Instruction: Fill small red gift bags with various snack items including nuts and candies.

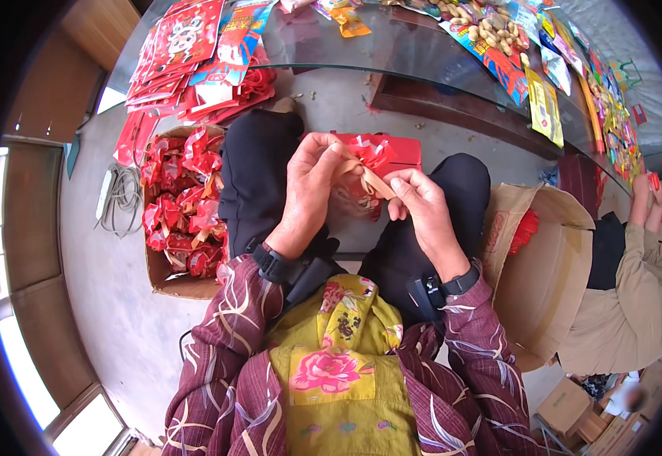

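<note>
Head view, only one. Ribbon work at the gathered neck of a red-and-clear bag (357, 204), by the look of it. To do it well: left pinch should stay firm right at the crossing, right should draw its end outward evenly, ribbon flat rather than twisted. Steady pull beats a jerk; thin wrap would probably tear or slip. Red ruffle (376, 147) just beyond the fingers is best kept out of the loop.

Grip: left hand (314, 178) nearly closed, thumb and forefinger pinching the tan ribbon (375, 185) by the bag's neck. Exact contact partly hidden by the fingers; can't tell if it also nips the wrap. Right hand (422, 204) pinches the ribbon's other stretch, thumb over forefinger, remaining fingers curled in. Neither hand spread. Ribbon spans the short gap between the two pinches; bag sits just under and between them, over the lap. Can't tell what bears its weight.

Around the grip: red box (403, 155) just behind it; carton (165, 286) of red bundles (194, 216) off to its left; open carton (555, 285) to its right, something red (525, 231) inside; glass table (323, 53) beyond.
</note>
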### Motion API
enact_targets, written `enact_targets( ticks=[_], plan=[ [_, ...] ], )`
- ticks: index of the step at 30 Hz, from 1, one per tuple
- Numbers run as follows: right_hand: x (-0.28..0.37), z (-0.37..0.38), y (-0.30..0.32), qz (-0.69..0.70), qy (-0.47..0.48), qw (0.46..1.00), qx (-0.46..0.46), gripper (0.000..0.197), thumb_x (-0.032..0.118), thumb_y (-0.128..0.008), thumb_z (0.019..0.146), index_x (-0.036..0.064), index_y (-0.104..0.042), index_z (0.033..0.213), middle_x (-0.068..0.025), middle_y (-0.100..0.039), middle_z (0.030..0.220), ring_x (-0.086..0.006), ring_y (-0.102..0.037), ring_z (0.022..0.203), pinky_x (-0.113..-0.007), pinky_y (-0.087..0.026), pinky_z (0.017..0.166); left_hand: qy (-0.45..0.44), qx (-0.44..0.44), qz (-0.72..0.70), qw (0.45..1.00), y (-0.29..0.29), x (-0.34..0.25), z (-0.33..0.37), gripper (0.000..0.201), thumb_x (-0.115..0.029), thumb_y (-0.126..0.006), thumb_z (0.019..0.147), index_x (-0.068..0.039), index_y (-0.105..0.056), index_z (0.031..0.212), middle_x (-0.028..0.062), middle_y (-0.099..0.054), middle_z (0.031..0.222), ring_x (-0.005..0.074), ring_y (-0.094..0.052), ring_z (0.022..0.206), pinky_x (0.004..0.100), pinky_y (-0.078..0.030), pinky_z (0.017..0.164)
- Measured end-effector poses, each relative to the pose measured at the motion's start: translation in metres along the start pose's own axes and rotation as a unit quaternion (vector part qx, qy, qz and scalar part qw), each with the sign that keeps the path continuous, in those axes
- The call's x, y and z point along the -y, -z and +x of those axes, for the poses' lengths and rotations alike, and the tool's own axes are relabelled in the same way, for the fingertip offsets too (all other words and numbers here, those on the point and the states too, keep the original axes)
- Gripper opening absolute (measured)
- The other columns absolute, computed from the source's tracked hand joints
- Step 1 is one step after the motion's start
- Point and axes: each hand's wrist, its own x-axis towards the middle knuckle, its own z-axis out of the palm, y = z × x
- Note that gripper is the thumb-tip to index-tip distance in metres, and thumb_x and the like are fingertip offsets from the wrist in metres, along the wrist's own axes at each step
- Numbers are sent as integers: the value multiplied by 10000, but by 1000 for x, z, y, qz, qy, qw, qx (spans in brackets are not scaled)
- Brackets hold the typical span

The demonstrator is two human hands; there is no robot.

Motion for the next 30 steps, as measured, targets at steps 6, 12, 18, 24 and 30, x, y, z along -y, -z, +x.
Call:
enact_targets(
  ticks=[6, 12, 18, 24, 30],
  plan=[
    [2, 10, -7, 95, -70, 992, 53, 193, 230, -585, 1010, 55, -626, 1081, -28, -663, 817, -64, -536, 606, -200, -415, 583, -23, -10, -33, 999, -5, -2, -1, 105, -177, -547, 1033, -72, -550, 1037, 29, -635, 902, 139, -686, 805, 266, -578, 734],
    [0, 11, -25, 172, -191, 962, 96, 214, 264, -568, 1019, 68, -648, 1050, -8, -634, 763, -68, -549, 609, -197, -411, 554, -8, -16, -26, 1000, -3, -2, -1, 105, -174, -553, 1027, -70, -554, 1034, 33, -648, 932, 124, -673, 825, 258, -565, 736],
    [-14, 20, -19, 162, -137, 971, 111, 217, 306, -644, 970, 89, -644, 978, 19, -631, 756, -67, -556, 639, -219, -412, 611, 9, -23, -18, 1000, 1, 1, 0, 119, -177, -575, 1014, -58, -565, 1021, 40, -675, 943, 89, -649, 783, 229, -538, 704],
    [-4, 16, -17, 103, -84, 990, 36, 186, 264, -667, 953, 81, -645, 977, 23, -640, 792, -62, -580, 691, -218, -416, 643, 17, -32, 28, 999, 7, 2, 0, 131, -196, -590, 1008, -66, -577, 1019, 24, -674, 916, 52, -598, 718, 200, -497, 647],
    [-10, 15, -13, 69, -52, 995, 43, 162, 204, -619, 987, 52, -641, 1036, -17, -692, 910, -76, -596, 732, -215, -438, 668, -25, -55, 61, 996, 5, -1, -1, 217, -264, -544, 1036, -66, -604, 1102, 19, -684, 937, 59, -601, 719, 201, -502, 667]
  ],
)
